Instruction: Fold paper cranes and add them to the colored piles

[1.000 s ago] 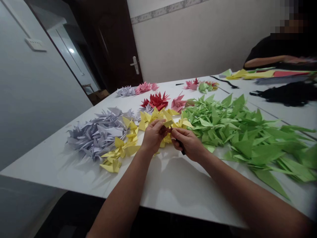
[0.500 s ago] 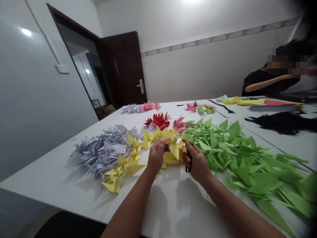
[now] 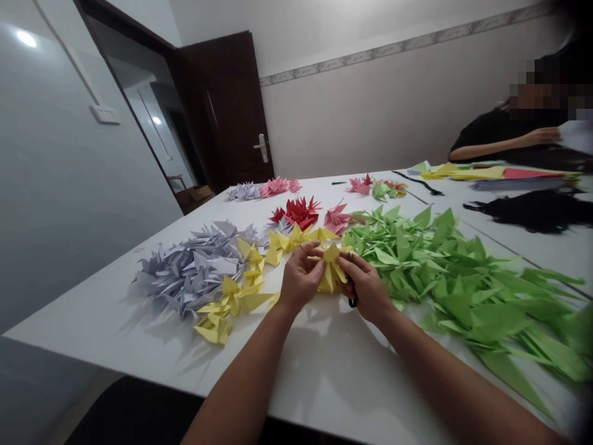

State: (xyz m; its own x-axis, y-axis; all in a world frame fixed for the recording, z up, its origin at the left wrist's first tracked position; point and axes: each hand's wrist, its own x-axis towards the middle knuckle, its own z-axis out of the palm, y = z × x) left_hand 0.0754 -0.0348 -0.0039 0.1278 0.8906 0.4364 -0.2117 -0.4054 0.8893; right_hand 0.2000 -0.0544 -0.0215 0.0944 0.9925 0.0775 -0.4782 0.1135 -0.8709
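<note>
A yellow origami crane is pinched between my two hands above the white table. My left hand closes its thumb and fingers on the crane's left side. On its right side, my right hand has thumb and fingers closed on it. A small black looped thing is also tucked in the right hand; its kind is mostly hidden by the fingers. More yellow cranes lie in a curved line to the left and behind. Green cranes are heaped beside the right hand.
Pale lavender cranes are piled at left. Red cranes and pink ones sit behind the hands. Black tassel-like strands and paper sheets lie at far right. A person in black sits there, holding pale paper.
The yellow crane has turned in my fingers, and both hands have closed in around it. My view has tilted slightly down. The other person's hand has lowered and pale paper now shows in it.
</note>
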